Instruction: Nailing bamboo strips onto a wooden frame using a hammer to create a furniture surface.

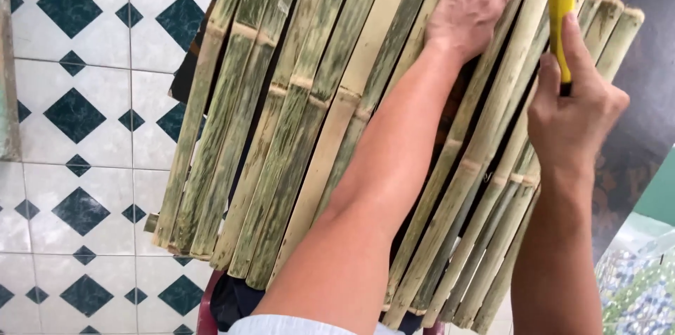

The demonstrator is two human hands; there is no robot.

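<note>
Here, in the head view, the left hand lies flat with fingers spread on a panel of green-streaked bamboo slats, pressing near its upper edge. The right hand is clenched around the yellow handle of a hammer, whose dark head sits just above the slats at the top right. Below lies a white floor with dark diamond tiles.

No packages, no labels, no signs, no screens — none in view
</note>
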